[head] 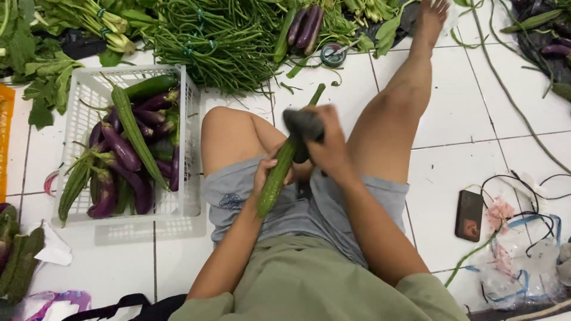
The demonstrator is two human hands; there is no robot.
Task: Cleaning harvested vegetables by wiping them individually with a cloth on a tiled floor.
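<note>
Hands, near field, centre: the left hand (266,172) is closing around the lower half of a long ridged green gourd (279,169), steadying it over the lap. The right hand (326,142) is gripping a dark grey cloth (303,128) and pressing it against the gourd's upper part, so the cloth is sitting between palm and vegetable. The gourd is lying tilted, its narrow tip pointing toward 1 o'clock above the person's knees.

Basket, at 9 o'clock of the hands: a white plastic basket (184,205) is standing on the tiled floor (452,119) and holding purple eggplants (122,148), more ridged gourds and a dark green cucumber (150,87). It is looking roughly half full, which suggests a good share of the produce is already handled and sorted.

Floor, at 3 to 4 o'clock: a dark phone (469,215) is lying near tangled cords and clear plastic bags (514,267).

Far field, at 12 o'clock: a bundled heap of long beans (220,41), leafy greens (89,21) and a few loose eggplants are lying beyond the knees, outside the basket, so much appears left. A roll of tape (333,54) is sitting beside the beans.
</note>
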